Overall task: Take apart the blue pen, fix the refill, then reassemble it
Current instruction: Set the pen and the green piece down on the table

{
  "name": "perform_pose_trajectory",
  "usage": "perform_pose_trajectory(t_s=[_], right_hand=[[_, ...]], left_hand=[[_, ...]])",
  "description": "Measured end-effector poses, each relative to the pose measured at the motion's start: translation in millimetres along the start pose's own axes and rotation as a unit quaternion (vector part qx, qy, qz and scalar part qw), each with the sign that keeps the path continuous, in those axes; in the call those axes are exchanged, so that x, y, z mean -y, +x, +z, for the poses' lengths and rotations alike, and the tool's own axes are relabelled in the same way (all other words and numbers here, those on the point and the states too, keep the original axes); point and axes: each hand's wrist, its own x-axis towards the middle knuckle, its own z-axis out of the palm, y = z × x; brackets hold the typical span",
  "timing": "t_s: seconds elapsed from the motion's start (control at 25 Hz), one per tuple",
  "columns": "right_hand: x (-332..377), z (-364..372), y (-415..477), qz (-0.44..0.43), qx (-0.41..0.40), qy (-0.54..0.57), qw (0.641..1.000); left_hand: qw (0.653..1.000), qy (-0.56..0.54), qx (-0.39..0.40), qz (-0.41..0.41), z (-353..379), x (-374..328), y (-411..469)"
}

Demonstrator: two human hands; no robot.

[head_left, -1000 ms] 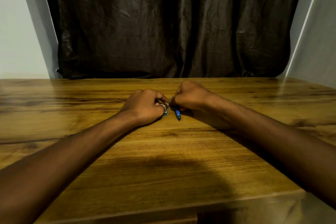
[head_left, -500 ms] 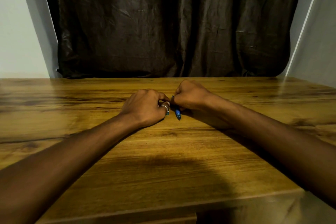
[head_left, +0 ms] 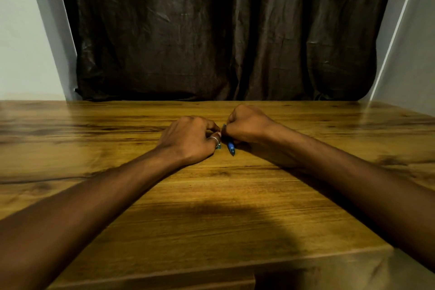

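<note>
My two hands rest close together on the wooden table, fingers curled. A blue pen part sticks out below my right hand, its tip pointing toward me; a thin end shows above the fist. My left hand, with a ring on one finger, is closed over a small teal-blue piece that peeks out beside the ring. The fingertips of both hands nearly touch. Most of the pen is hidden inside the fists.
A dark brown curtain hangs behind the table's far edge, with pale walls on both sides. The table's near edge runs just below my forearms.
My left hand has rolled slightly, so the ringed finger now covers more of the teal piece. The right hand and the blue pen part have barely moved.
</note>
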Motion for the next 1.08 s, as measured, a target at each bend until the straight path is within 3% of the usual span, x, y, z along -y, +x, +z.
perform_pose_trajectory(t_s=[0.32, 0.4, 0.52, 0.76, 1.08], right_hand=[[-2, 7, 2, 0.043, -0.034, 0.098, 0.994], [-2, 6, -8, 0.034, -0.054, 0.093, 0.994], [-15, 8, -29, -0.054, -0.066, -0.055, 0.995], [-30, 6, -54, -0.059, 0.083, -0.171, 0.980], [-32, 8, -49, -0.046, 0.127, -0.199, 0.971]], left_hand=[[0.997, 0.004, -0.066, -0.029, -2, 1, -5], [0.999, -0.002, -0.030, -0.018, -7, 2, -13], [0.999, 0.014, 0.050, -0.002, -14, 10, -28], [0.966, 0.074, 0.240, -0.063, -21, 12, -39], [0.957, 0.096, 0.271, -0.048, -18, 15, -37]])
